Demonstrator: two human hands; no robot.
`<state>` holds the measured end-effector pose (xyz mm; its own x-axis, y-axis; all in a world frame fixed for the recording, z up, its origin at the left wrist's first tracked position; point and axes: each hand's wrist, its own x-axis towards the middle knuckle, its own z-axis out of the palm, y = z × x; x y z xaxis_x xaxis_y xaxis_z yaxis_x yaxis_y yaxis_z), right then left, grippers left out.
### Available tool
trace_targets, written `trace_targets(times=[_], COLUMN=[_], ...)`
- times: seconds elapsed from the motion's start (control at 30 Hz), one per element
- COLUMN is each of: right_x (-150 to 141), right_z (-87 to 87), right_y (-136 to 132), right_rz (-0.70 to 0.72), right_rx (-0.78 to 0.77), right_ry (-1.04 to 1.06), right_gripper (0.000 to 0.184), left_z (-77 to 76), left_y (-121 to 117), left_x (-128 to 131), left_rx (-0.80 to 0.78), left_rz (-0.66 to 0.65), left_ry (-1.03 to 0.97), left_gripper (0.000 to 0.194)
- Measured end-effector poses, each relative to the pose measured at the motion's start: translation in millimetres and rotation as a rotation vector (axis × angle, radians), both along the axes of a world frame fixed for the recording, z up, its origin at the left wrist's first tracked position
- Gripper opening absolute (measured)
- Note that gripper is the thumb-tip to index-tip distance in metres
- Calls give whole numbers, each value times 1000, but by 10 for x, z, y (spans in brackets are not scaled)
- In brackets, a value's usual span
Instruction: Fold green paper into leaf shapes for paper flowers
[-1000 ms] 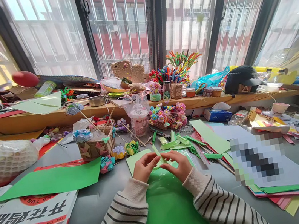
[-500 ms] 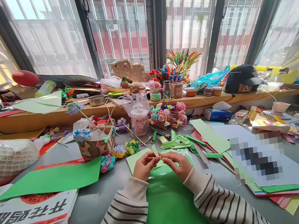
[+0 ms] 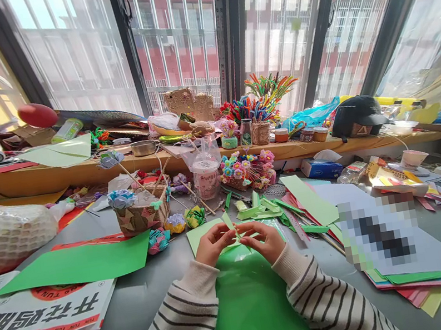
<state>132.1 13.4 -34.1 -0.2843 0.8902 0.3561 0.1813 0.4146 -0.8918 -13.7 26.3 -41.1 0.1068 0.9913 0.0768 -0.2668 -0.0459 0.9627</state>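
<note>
Between my two hands is a small light green paper strip (image 3: 229, 221), one end standing up above the fingertips. My left hand (image 3: 216, 244) pinches it from the left with thumb and forefinger. From the other side the fingers of my right hand (image 3: 263, 239) close on the same strip, near its lower part. The fold of the paper is partly hidden by the fingers. Under the hands lie a light green paper sheet (image 3: 198, 236) and a glossy green sheet (image 3: 256, 305). Folded green paper pieces (image 3: 264, 207) lie in a heap just beyond my right hand.
A cardboard basket (image 3: 140, 219) with paper flowers stands back left, beside a lidded plastic cup (image 3: 206, 179). At left lie a green sheet (image 3: 76, 263) and a printed paper bag (image 3: 51, 317). Stacked papers (image 3: 424, 243) are at right. A crowded ledge (image 3: 186, 159) runs along the windows.
The fingers of my right hand have shifted slightly and spread a little around the strip. The strip has turned, and its upright end shows more. My left hand has barely moved.
</note>
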Motion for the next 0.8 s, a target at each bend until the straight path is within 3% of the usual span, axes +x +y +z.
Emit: trace_targets(times=[0.37,0.8], right_x=[-3,4], right_z=[-28,-2], right_y=[16,-2], right_rz=[20,7], right_rx=[-42,-4], right_ry=[79,-1], right_gripper=[23,28], left_z=[61,32], left_y=[-32,-23], left_x=[-10,6], left_rx=[-33,-48], left_rz=[-94,-36], left_ry=[-55,-70], left_gripper=[26,29])
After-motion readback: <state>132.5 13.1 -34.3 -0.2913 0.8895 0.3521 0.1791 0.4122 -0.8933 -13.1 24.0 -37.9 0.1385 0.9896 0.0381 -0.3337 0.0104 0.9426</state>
